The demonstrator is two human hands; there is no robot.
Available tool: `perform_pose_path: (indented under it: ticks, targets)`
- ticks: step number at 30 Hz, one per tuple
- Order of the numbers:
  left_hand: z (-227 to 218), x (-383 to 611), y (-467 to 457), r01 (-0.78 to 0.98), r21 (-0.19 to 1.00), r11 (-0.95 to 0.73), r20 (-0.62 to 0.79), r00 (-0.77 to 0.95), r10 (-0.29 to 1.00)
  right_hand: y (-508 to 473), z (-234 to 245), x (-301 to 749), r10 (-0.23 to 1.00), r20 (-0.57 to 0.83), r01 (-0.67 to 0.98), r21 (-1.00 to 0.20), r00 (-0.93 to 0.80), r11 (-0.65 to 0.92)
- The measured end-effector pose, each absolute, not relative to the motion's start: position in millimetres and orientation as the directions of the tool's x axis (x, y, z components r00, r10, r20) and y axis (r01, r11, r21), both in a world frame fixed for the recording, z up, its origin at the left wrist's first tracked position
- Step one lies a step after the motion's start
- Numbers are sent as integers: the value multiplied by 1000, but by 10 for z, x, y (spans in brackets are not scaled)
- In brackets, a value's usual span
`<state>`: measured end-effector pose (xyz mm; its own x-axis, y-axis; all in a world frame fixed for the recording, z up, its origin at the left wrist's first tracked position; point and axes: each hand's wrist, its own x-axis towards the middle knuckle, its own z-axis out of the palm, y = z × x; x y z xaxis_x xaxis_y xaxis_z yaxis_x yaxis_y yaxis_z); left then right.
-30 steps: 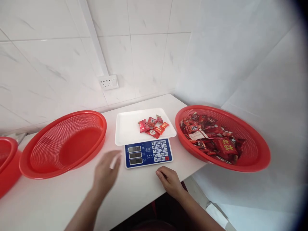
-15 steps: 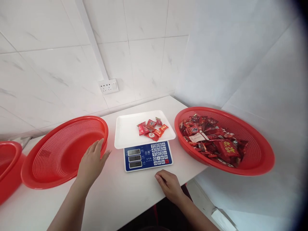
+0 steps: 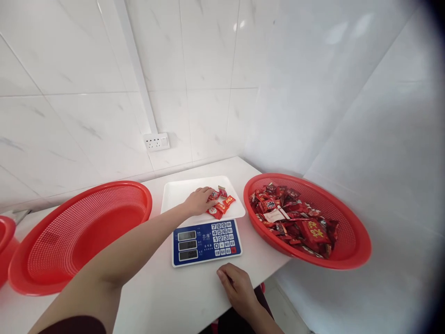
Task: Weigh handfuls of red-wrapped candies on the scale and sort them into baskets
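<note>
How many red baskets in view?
3: right basket, beside the scale; middle basket, left of it; far-left basket, cut off by the frame edge. Any nested below could be hidden.

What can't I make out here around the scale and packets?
Head view:
Packet pile: partly covered by the left hand, so any grip is hidden.
Right hand: its own curl hides the palm.
Top readout: too small and faint to read surely.
Far-left basket: cut off by the picture's edge.

The head-worn view looks forward and down from above the near edge of the worktop (image 3: 156, 294), close enough to frame the left hand (image 3: 200, 201) and right hand (image 3: 238, 287), facing the tiled wall (image 3: 208, 65) beyond the far edge.
</note>
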<state>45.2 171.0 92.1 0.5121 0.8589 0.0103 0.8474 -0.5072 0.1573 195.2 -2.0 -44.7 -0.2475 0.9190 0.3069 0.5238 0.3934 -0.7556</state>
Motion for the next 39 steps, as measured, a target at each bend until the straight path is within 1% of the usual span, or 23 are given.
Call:
perform_pose_path:
  ticks: [7,12,15,18,21,24,26,28,30,32,34,36,39]
  targets:
    - [895,496,1864,897,86,-434,-30,437,899,-12,-468,1954,914,304,553,-728,-268,404]
    - [1022,342,1834,921,7,-389,41,388,921,-18,-469,1949,918,299,559,-729,-260,395]
    - [1248,-11,1723,952,-28,-305,107,306,946,-18,-474,1948,914,312,558,-724,-259,406]
    - [1494,-543,1507,984,-58,-169,148,176,973,-12,-482,1948,910,313,556,-721,-271,414]
    - [1620,-1047,1255,996,-81,-34,147,46,988,-2,-490,1947,905,314,556,-715,-287,424]
    - [1573,-1300,1114,995,-103,-6,98,16,995,3,-496,1948,901,317,556,-709,-297,433]
    - [1477,-1264,1122,993,-111,-32,76,40,996,4,-498,1949,900,317,561,-704,-299,434]
    - [1363,-1066,1188,991,-79,-111,70,116,991,2,-498,1947,899,320,566,-700,-298,436]
    - [1250,-748,1277,963,17,-270,57,269,962,0,-495,1944,899,327,569,-696,-293,439]
    - [1144,-374,1363,875,143,-462,36,462,886,-1,-491,1942,897,338,569,-694,-283,441]
    - [1048,-13,1444,781,221,-585,8,598,802,0,-489,1941,895,354,570,-690,-273,447]
    - [959,288,1531,713,237,-660,-18,682,731,5,-498,1942,890,370,572,-682,-267,456]
    - [846,590,1682,654,218,-724,-34,747,664,25,-552,1946,869,412,566,-662,-273,491]
